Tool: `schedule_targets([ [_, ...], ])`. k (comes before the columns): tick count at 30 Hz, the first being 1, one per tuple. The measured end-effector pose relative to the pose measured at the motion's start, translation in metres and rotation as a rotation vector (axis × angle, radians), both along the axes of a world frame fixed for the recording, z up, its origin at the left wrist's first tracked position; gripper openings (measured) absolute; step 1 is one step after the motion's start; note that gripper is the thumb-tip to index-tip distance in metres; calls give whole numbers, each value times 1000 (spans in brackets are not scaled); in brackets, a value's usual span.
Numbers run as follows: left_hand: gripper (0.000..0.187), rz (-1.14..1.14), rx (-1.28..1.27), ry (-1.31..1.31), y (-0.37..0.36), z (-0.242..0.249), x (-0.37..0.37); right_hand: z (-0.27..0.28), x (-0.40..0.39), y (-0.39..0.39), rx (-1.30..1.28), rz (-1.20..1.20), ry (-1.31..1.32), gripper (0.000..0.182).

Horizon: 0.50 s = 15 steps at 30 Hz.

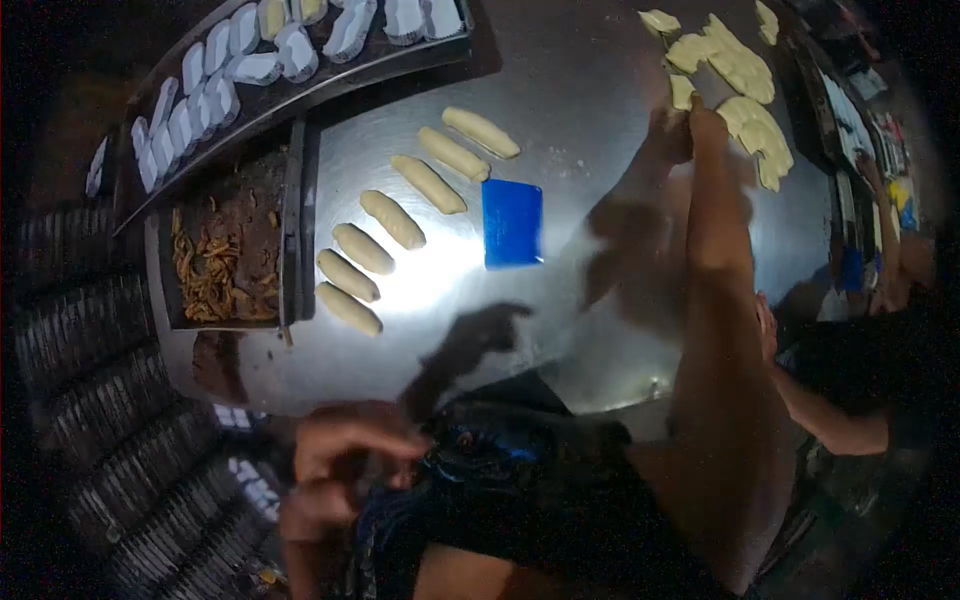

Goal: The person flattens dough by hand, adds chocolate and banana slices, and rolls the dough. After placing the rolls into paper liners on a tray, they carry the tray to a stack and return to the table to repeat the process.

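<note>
My right hand (pixel 700 125) reaches far over the metal table, its fingers closed on a small piece of pale dough (pixel 682 92). Flat, irregular dough pieces (pixel 742 68) lie around and beyond it. Near the table's front edge my left hand (pixel 350 450) hangs slightly blurred, fingers loosely bent and apart, with nothing visible in them. A slanting row of several rolled dough logs (pixel 393 218) lies on the table's left half. Next to the row rests a flat blue dough scraper (pixel 513 224), touched by neither hand.
A dark tray (pixel 300 92) with several white paper liners stands at the back left, a few holding dough. Below it, a metal pan (pixel 283 240) contains brown filling strips (pixel 210 262). Another person's arm (pixel 825 410) is at the right edge of the table (pixel 590 350).
</note>
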<state>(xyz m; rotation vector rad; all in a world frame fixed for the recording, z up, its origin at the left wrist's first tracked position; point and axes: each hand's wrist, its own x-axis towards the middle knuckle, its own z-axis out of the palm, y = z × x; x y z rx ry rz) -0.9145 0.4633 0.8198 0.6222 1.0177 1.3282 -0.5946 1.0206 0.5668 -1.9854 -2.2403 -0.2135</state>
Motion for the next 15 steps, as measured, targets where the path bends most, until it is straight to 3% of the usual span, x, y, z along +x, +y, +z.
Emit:
schedule_targets([
  [2, 66, 91, -34, -36, -9, -10, 5, -15, -7, 23, -30, 27, 120, 25],
  [5, 64, 139, 73, -13, -10, -36, 7, 6, -40, 22, -201, 76, 852, 27],
  [7, 59, 186, 103, 66, -11, -53, 2, 58, -89, -24, -413, 130, 1179, 23],
  [10, 47, 398, 9, 253, 2, -79, 1, 112, -154, -126, -714, 313, 1578, 40],
  [13, 36, 768, 43, 542, 25, -106, 2, 116, -208, -262, -1102, 884, 1779, 61],
  [14, 33, 868, 77, 574, 25, -113, 3, 135, -225, -318, -1114, 839, 1574, 63],
  [15, 29, 964, 110, 605, 24, -118, 1, 150, -235, -366, -1268, 766, 1552, 62],
])
